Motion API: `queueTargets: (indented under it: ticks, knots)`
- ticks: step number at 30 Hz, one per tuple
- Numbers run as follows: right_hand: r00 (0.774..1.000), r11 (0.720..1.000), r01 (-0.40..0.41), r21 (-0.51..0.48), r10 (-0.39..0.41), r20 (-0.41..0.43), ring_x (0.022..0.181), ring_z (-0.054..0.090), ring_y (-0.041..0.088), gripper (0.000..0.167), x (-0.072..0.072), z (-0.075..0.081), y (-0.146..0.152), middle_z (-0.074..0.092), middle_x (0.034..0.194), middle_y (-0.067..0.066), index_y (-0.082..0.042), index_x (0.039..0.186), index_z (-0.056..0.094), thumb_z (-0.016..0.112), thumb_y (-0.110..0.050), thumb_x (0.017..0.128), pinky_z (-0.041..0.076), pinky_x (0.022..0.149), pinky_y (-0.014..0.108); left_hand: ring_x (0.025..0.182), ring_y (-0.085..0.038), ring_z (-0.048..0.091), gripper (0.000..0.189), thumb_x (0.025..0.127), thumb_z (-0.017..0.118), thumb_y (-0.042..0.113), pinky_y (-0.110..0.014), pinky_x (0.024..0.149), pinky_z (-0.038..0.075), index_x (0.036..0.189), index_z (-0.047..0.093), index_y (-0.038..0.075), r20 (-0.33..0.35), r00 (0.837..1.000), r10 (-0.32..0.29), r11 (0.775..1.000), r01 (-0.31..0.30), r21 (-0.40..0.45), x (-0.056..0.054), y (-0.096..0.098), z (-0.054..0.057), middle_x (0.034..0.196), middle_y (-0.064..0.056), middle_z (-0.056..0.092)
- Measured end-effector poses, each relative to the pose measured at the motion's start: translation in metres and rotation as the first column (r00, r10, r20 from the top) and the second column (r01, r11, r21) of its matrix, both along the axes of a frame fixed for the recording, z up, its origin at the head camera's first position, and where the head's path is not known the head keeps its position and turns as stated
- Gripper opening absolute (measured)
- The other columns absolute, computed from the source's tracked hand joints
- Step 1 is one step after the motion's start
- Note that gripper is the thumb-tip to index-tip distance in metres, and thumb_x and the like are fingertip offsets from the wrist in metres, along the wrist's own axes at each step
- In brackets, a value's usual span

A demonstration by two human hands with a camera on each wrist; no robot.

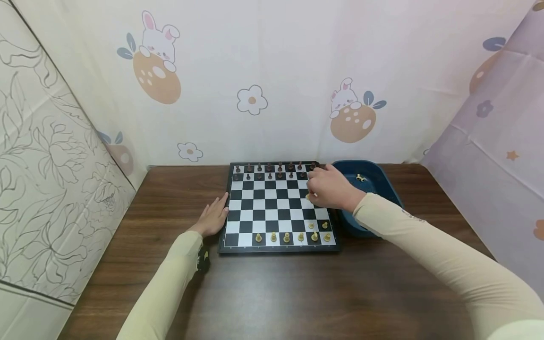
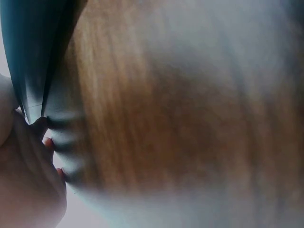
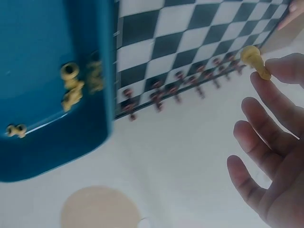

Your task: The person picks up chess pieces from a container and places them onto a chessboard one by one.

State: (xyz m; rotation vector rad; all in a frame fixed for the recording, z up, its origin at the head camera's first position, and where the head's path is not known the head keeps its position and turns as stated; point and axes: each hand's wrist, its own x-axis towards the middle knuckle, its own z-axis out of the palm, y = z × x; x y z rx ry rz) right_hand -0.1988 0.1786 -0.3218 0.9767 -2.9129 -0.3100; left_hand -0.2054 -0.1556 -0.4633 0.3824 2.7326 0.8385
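My right hand (image 1: 331,188) is over the right side of a black-and-white chessboard (image 1: 270,204). Between thumb and index fingertip it pinches a yellow chess piece (image 3: 254,59), wide base outward and narrow end at the fingertips; the other fingers are spread apart. My left hand (image 1: 214,215) rests along the board's left edge, its fingers extended; in the left wrist view the fingers (image 2: 47,142) touch the board's dark side (image 2: 35,52). Yellow pieces (image 1: 286,237) line the near row, with two smaller ones (image 1: 325,225) ahead of them at the right. Dark red pieces (image 1: 269,175) fill two far rows.
A blue tray (image 1: 393,189) stands against the board's right side, partly behind my right forearm. Several yellow pieces (image 3: 72,88) lie in it. Brown wooden tabletop (image 1: 272,293) surrounds the board, and a printed curtain (image 1: 255,127) hangs behind the table.
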Motion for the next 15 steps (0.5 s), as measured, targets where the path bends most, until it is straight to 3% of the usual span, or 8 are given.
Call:
queueTargets:
  ticks: [4,8,15]
  knots:
    - [0.997,0.997,-0.074,-0.009,0.073,-0.017,0.069,0.048,0.017,0.012,0.006,-0.003,-0.014,0.054,0.071,-0.003,-0.015,0.072,0.074,0.073,-0.024,0.080,0.033,0.063,0.034,0.144,-0.034,0.008,0.055,0.104,0.024,0.023,-0.054,0.113,0.001,0.153,0.007,0.005,-0.001,1.000,-0.005,1.000,0.005,-0.006,-0.001,-0.001,0.000,0.158,-0.014,0.013]
    - [0.991,0.991,-0.132,-0.022,0.131,-0.026,0.070,0.049,0.016,0.013,0.008,-0.008,-0.027,0.056,0.073,-0.003,-0.015,0.072,0.074,0.072,-0.025,0.081,0.035,0.064,0.035,0.144,-0.034,0.007,0.055,0.105,0.023,0.024,-0.054,0.113,0.001,0.154,0.006,0.006,0.001,1.000,-0.002,1.000,0.002,-0.021,-0.002,-0.001,0.000,0.158,-0.013,0.013]
    - [0.984,0.984,-0.176,-0.022,0.176,0.011,0.069,0.049,0.015,0.016,0.012,-0.015,-0.050,0.058,0.074,-0.004,-0.015,0.072,0.074,0.070,-0.027,0.083,0.034,0.062,0.033,0.144,-0.034,0.008,0.055,0.104,0.023,0.024,-0.054,0.113,0.002,0.153,0.007,0.005,-0.012,1.000,-0.003,0.999,0.002,-0.033,-0.003,-0.001,-0.003,0.158,-0.013,0.013]
